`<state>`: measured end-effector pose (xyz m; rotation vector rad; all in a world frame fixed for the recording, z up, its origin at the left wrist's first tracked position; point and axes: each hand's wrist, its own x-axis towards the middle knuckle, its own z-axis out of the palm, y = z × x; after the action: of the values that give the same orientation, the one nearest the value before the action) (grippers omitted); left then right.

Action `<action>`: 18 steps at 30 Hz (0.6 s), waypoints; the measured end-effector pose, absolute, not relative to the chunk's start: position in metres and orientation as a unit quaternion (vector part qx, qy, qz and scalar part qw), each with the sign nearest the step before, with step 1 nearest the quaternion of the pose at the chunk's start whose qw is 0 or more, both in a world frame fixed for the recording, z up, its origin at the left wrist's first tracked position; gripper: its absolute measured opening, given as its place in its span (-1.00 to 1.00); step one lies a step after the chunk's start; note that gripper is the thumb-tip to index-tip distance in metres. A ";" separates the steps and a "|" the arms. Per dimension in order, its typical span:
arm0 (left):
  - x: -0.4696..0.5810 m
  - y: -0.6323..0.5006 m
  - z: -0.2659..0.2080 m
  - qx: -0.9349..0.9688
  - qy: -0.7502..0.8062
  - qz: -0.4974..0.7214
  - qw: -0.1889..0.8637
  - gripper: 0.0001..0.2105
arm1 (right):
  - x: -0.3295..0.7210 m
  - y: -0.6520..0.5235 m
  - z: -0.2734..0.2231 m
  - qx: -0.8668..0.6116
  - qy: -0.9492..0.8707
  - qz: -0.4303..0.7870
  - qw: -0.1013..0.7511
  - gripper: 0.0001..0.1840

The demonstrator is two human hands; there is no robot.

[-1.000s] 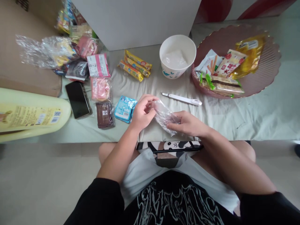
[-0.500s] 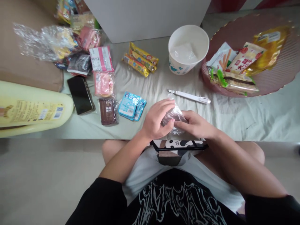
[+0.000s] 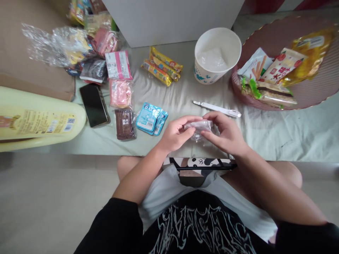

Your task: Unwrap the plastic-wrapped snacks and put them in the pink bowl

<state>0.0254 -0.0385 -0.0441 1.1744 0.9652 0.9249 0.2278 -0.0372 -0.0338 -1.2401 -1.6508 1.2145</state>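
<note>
Between both hands is a crinkled clear plastic wrapper [image 3: 199, 126], folded or rolled along its top; whether anything lies inside I cannot tell. My left hand [image 3: 178, 133] pinches its left end between thumb and fingers. At the right end, my right hand [image 3: 225, 134] grips it the same way. Just beyond my right fingers lies a white-handled craft knife [image 3: 217, 108], touched by neither hand. To the left of my left hand rest a few blue sachets [image 3: 151, 119]. A white paper tub [image 3: 209, 72] with clear plastic inside stands behind the knife.
A pink ribbed basket [image 3: 317, 100] holds several packaged snacks at the right. Yellow snack sticks [image 3: 162, 65] lie mid-table. Leftward are a brown packet [image 3: 125, 124], pink packets [image 3: 120, 93], a phone [image 3: 94, 105], a yellow container [image 3: 39, 120] and a heap of wrappers [image 3: 71, 46].
My right hand has moved up to the wrapper's upper edge. The wrapper, bunched and upright before, is now folded lengthwise between both hands. The view has shifted slightly.
</note>
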 end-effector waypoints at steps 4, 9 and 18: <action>0.028 -0.036 -0.049 0.457 0.409 0.431 0.662 -0.60 | 0.222 -0.035 -0.034 -0.504 -0.546 0.555 0.375 -0.72; 0.026 -0.040 -0.051 0.455 0.460 0.422 0.635 -0.66 | 0.219 -0.028 -0.030 -0.491 -0.480 0.593 0.420 -0.64; -0.014 -0.014 -0.024 0.410 0.614 0.604 0.298 -0.68 | 0.244 -0.027 -0.011 -0.427 -0.406 0.648 0.483 -0.68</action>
<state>-0.0139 -0.0137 -0.0238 1.0898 1.6325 1.6061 0.2443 -0.0267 -0.0107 -1.0398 -0.9888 1.5781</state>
